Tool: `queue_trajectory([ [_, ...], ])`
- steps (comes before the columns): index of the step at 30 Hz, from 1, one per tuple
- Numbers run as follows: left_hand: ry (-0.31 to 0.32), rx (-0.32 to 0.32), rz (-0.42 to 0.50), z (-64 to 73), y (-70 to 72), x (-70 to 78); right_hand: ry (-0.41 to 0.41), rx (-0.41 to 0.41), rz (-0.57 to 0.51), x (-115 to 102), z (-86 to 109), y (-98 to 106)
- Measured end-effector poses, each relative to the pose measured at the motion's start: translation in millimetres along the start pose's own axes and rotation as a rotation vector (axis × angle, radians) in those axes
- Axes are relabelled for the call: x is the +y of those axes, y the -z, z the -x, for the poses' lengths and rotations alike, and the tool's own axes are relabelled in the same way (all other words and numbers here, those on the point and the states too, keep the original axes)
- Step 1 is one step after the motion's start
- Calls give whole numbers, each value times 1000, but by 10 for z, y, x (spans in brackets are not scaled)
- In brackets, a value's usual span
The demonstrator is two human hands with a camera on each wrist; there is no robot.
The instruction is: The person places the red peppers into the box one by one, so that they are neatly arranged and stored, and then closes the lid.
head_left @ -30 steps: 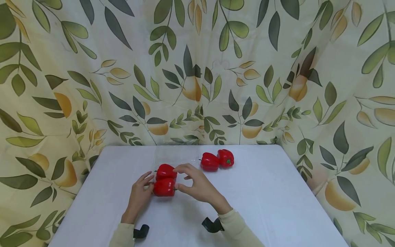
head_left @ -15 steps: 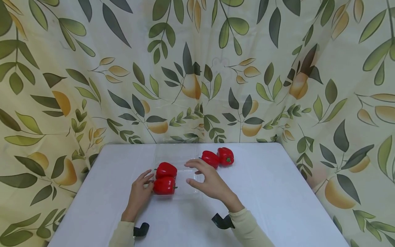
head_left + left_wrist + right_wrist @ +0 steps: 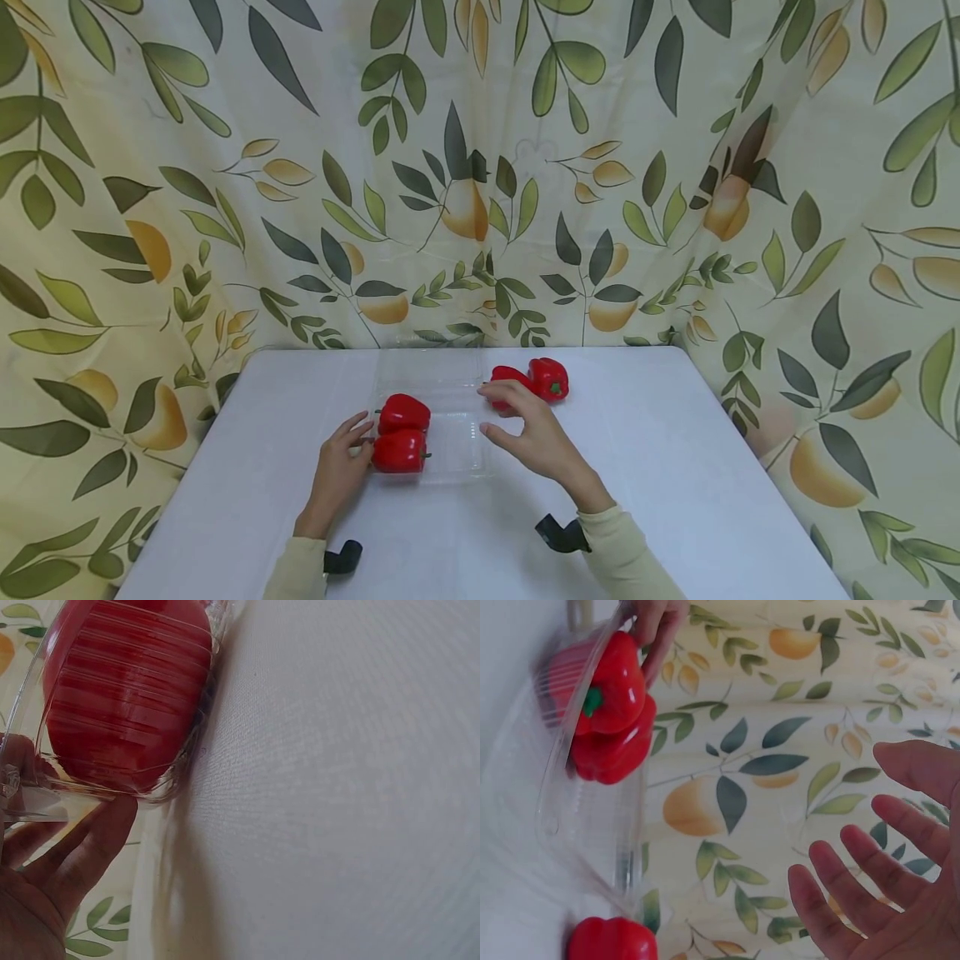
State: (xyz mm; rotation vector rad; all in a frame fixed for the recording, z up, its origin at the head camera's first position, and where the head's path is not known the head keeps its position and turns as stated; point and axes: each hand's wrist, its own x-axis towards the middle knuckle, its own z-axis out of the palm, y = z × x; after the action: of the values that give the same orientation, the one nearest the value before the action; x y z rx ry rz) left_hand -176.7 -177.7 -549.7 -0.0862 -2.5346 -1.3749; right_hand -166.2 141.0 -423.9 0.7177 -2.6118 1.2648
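Note:
Two red bell peppers, one (image 3: 403, 413) behind the other (image 3: 398, 452), lie in the left part of a clear plastic clamshell container (image 3: 457, 446). At its left edge, my left hand (image 3: 342, 479) holds the container's rim; the left wrist view shows a finger (image 3: 105, 832) against the clear wall. My right hand (image 3: 536, 429) hovers by the container's right side with nothing in it, its fingers (image 3: 847, 889) spread apart. Behind that hand lies a partly hidden red bell pepper (image 3: 512, 377), touching another bell pepper (image 3: 550, 380) on its right.
The container's clear lid (image 3: 427, 367) lies folded back towards the rear of the white table (image 3: 637, 467). A leaf-and-fruit patterned curtain (image 3: 525, 208) stands behind the table and along both sides. Black wrist mounts (image 3: 562, 533) are on both sleeves.
My right hand has drawn away from the peppers in the container and moved right, in front of the loose peppers. The left hand stays at the container's edge.

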Motion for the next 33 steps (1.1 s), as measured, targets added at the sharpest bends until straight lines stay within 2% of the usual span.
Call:
queue_trajectory([
  [21, 2, -2, -19, 6, 6, -1, -78, 53, 40, 390, 61, 175],
  [33, 7, -4, -22, -11, 11, -2, -193, 72, 32, 630, 78, 234],
])
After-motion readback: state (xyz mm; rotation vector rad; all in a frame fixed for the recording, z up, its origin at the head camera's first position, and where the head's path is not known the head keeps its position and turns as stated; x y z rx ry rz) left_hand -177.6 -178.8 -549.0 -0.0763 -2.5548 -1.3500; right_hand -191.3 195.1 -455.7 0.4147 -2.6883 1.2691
